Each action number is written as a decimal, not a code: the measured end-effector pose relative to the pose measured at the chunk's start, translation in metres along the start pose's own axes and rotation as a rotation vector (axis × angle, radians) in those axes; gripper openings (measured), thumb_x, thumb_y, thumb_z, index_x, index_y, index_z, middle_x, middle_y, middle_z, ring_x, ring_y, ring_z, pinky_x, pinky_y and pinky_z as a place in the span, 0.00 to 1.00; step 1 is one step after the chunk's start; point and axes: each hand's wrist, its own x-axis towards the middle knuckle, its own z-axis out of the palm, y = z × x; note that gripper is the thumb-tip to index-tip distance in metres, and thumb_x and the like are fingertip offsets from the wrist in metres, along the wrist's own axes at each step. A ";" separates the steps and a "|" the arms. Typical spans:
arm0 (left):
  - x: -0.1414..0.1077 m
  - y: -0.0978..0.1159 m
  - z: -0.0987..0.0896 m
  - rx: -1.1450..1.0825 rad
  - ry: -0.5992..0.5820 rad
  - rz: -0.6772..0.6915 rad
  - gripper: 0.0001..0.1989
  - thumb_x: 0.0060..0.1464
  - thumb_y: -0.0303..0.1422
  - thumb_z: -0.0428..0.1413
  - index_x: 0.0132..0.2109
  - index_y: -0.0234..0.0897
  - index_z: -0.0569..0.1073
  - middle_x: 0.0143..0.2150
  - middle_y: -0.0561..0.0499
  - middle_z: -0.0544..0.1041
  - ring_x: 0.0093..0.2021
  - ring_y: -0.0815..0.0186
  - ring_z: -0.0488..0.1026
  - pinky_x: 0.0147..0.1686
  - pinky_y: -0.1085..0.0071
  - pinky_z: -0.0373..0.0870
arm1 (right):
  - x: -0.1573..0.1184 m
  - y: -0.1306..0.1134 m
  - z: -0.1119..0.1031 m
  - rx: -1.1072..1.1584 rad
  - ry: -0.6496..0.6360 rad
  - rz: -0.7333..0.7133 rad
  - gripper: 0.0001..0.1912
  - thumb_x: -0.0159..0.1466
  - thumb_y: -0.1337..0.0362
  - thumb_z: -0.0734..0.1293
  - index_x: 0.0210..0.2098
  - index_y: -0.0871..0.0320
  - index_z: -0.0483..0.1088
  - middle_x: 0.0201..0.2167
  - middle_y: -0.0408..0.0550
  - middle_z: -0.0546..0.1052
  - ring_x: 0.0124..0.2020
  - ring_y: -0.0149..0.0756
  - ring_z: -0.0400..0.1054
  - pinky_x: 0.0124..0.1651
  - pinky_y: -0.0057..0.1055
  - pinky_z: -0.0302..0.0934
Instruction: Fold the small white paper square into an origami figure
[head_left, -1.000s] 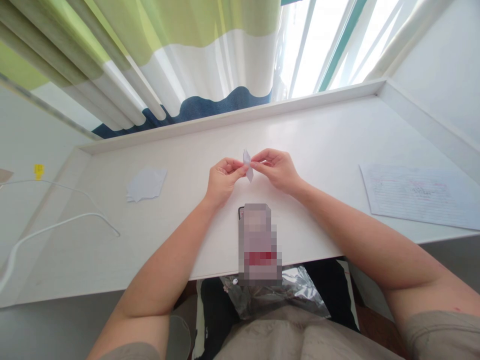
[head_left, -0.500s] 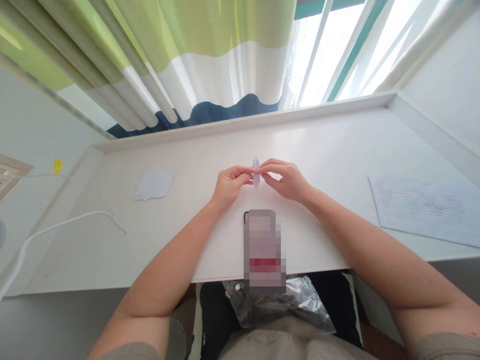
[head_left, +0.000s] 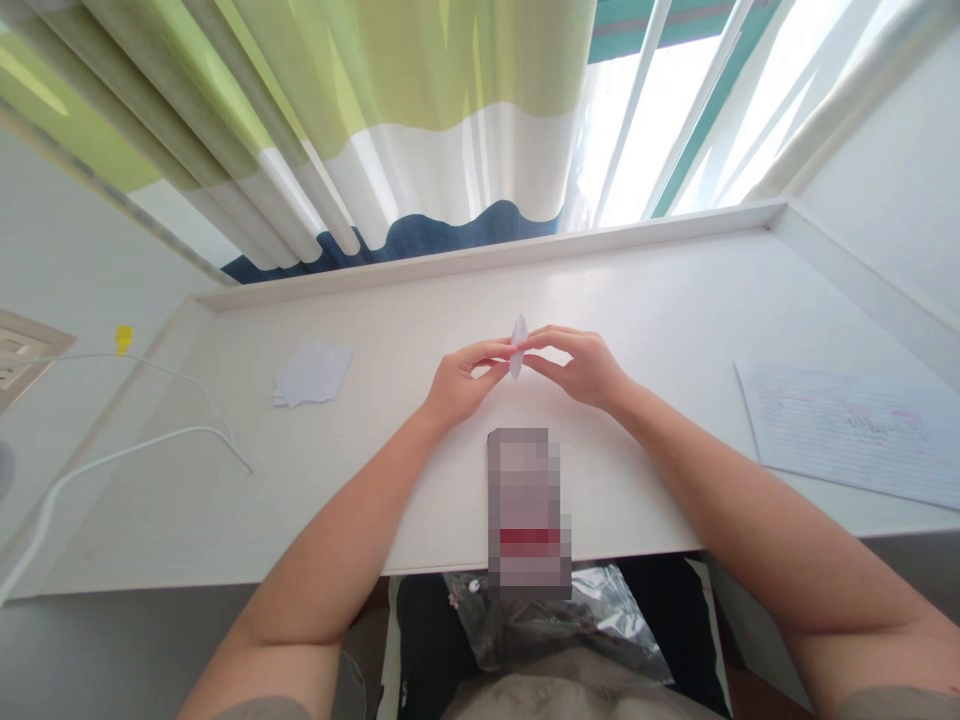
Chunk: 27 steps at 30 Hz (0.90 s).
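A small folded piece of white paper (head_left: 518,350) stands on its edge between my two hands, over the middle of the desk. My left hand (head_left: 466,380) pinches it from the left, thumb and fingertips closed on its side. From the right, my right hand (head_left: 581,362) holds the same paper between thumb and fingers. The paper comes to a point at its top and bottom; its inner folds are too small to make out. Nearer to me, below both hands, lies a blurred-out phone-shaped object (head_left: 523,500) at the front edge.
A small stack of white paper pieces (head_left: 311,374) lies left on the desk (head_left: 247,530). Lined, written sheets (head_left: 855,430) lie at right. A white cable (head_left: 150,440) crosses the left side. Clear plastic (head_left: 570,625) rests on my lap. A curtain (head_left: 450,150) hangs behind.
My left fingers have straightened and shifted their pinch on the folded paper, which is slightly turned. The whole view has tipped a little, so the desk sits lower.
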 end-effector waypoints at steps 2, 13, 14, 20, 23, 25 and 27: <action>0.001 -0.002 -0.001 0.046 0.022 0.059 0.08 0.65 0.33 0.65 0.49 0.45 0.88 0.58 0.45 0.87 0.56 0.57 0.84 0.59 0.56 0.81 | 0.000 0.000 0.001 -0.008 -0.015 0.020 0.07 0.73 0.62 0.71 0.48 0.48 0.82 0.46 0.44 0.88 0.45 0.42 0.83 0.49 0.41 0.77; 0.004 -0.010 0.002 0.164 0.068 0.241 0.04 0.66 0.34 0.67 0.45 0.46 0.88 0.44 0.48 0.83 0.45 0.63 0.81 0.47 0.64 0.79 | 0.000 0.004 0.009 0.003 0.015 0.016 0.08 0.74 0.63 0.69 0.41 0.50 0.83 0.39 0.46 0.86 0.40 0.40 0.80 0.42 0.38 0.73; 0.004 -0.011 0.003 0.164 0.079 0.235 0.04 0.66 0.34 0.67 0.45 0.46 0.88 0.44 0.48 0.83 0.45 0.63 0.81 0.48 0.64 0.79 | 0.000 0.004 0.009 0.008 0.012 0.021 0.08 0.74 0.63 0.69 0.41 0.50 0.83 0.39 0.46 0.86 0.40 0.39 0.80 0.42 0.38 0.73; 0.003 -0.008 0.002 0.176 0.077 0.206 0.05 0.66 0.36 0.66 0.45 0.46 0.88 0.42 0.48 0.85 0.43 0.62 0.81 0.47 0.63 0.79 | -0.001 0.007 0.008 0.011 0.005 0.000 0.08 0.74 0.63 0.69 0.42 0.50 0.82 0.41 0.47 0.87 0.42 0.40 0.81 0.46 0.39 0.75; 0.003 -0.008 0.001 0.169 0.082 0.201 0.05 0.66 0.36 0.66 0.44 0.45 0.88 0.43 0.47 0.87 0.44 0.61 0.83 0.50 0.62 0.79 | -0.001 0.008 0.009 0.007 -0.009 0.002 0.08 0.75 0.63 0.68 0.41 0.50 0.81 0.42 0.47 0.87 0.43 0.41 0.81 0.47 0.40 0.75; 0.003 -0.007 0.000 0.170 0.093 0.176 0.06 0.66 0.38 0.66 0.43 0.44 0.87 0.44 0.47 0.87 0.45 0.60 0.83 0.50 0.61 0.80 | -0.001 0.008 0.009 0.000 -0.018 0.012 0.08 0.75 0.62 0.68 0.41 0.50 0.81 0.42 0.47 0.87 0.43 0.41 0.81 0.48 0.40 0.75; 0.004 -0.006 0.001 0.169 0.097 0.142 0.07 0.66 0.39 0.66 0.42 0.43 0.87 0.45 0.46 0.88 0.45 0.60 0.84 0.51 0.61 0.80 | -0.001 0.007 0.010 -0.003 -0.017 0.014 0.07 0.74 0.63 0.68 0.42 0.50 0.80 0.42 0.48 0.86 0.43 0.41 0.81 0.48 0.40 0.74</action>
